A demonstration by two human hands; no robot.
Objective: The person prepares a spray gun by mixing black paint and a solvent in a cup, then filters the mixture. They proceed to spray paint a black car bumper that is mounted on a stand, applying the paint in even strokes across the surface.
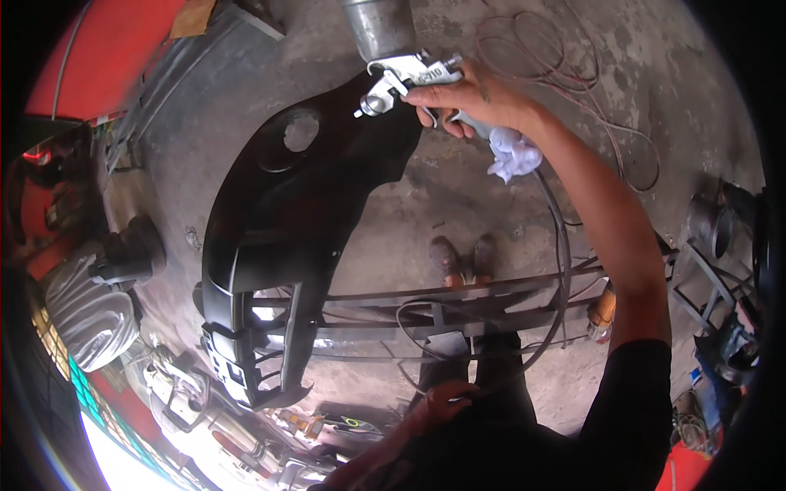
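My right hand [483,102] is wrapped round the handle of a silver spray gun [409,78], fingers by its trigger. A grey metal cup [381,29] sits on the gun, its far end cut off by the top edge. White cloth [514,154] is bunched at the handle's base, where a dark air hose [561,237] hangs down and loops toward my waist. There my left hand [442,403] is closed on the hose, its fingers partly hidden. Below and left of the gun's nozzle lies a glossy black car bumper [270,196] with a round opening.
A dark metal rack [385,307] crosses in front of my legs, with the bumper over its left part. A coiled reddish hose [565,74] lies on the concrete floor. Left are a plastic-covered bundle [94,315] and a red panel [106,49]; metal frames [712,278] stand right.
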